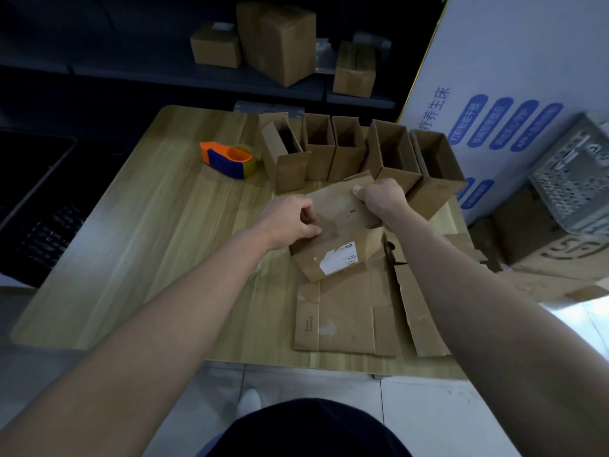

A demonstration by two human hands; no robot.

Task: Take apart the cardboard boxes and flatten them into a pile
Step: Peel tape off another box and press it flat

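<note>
Both hands, left [290, 222] and right [382, 196], gripping half-collapsed labelled box [339, 232], five open boxes [389, 153] behind, insides dark

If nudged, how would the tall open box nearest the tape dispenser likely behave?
Probably light: the open box looks empty inside. Tall on a narrow base, it may tip rather than slide. Its thin cardboard walls likely flex when squeezed.

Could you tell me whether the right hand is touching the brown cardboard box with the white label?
Touching: the head view shows the right hand gripping the far edge of the brown cardboard box.
</note>
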